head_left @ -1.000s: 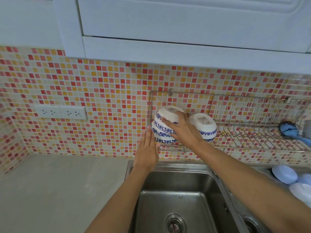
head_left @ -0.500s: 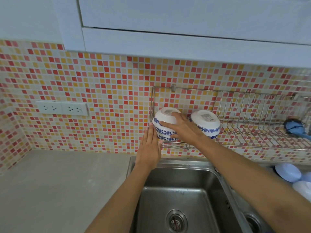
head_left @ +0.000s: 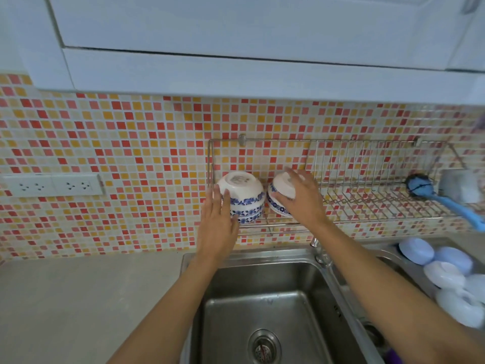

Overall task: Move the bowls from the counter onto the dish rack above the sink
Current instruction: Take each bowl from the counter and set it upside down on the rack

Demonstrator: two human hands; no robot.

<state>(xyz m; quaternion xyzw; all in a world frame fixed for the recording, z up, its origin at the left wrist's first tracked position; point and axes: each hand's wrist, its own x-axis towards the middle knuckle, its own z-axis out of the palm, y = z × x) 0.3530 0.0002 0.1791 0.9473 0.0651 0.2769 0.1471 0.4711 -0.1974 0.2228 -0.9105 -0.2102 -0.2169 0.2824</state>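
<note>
On the wire dish rack (head_left: 367,203) above the sink (head_left: 262,306), I see my left hand (head_left: 217,224) flat against the upturned stacked bowls (head_left: 242,198) to steady them, while my right hand (head_left: 301,198) grips the tilted neighbouring bowl (head_left: 279,195), probably to seat it.

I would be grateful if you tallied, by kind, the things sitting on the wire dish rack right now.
Piles of upturned blue-patterned bowls: 2, the left pile and the right pile; the number of bowls in each is unclear.
Blue brush: 1
Pale container, blurred, at the right end: 1
Total on the dish rack: 4
</note>
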